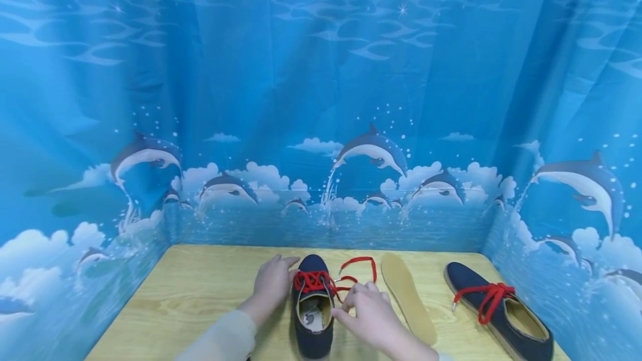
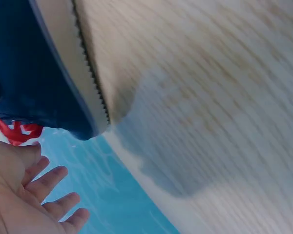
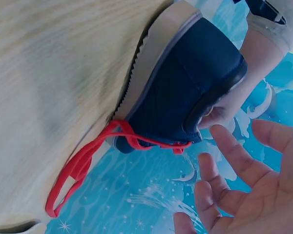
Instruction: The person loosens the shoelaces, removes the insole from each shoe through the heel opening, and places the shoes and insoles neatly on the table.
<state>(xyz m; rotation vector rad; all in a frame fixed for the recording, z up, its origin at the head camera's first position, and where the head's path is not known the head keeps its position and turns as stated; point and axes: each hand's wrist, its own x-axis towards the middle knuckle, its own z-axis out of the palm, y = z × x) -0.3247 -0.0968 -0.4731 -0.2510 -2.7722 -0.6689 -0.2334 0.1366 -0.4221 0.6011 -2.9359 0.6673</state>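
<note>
A navy lace-up shoe [image 1: 314,264] with red laces [image 1: 312,281] stands on the table, toe pointing away from me. Its free lace end trails to the right. On the shoe's left side is my left hand [image 1: 271,284], fingers extended near the toe; in the left wrist view that hand [image 2: 31,192] has spread, relaxed fingers beside the laces. My right hand [image 1: 370,313] hovers at the right of the shoe's opening. The right wrist view shows its fingers [image 3: 234,158] loosely bent and apart from the navy shoe [image 3: 180,78], holding nothing.
A tan insole [image 1: 408,297] lies right of my right hand. Farther right, a second navy shoe [image 1: 468,278] has its red lace tied in a bow [image 1: 494,294]. A blue dolphin-print curtain [image 1: 321,99] surrounds the back and sides of the wooden table [image 1: 200,294].
</note>
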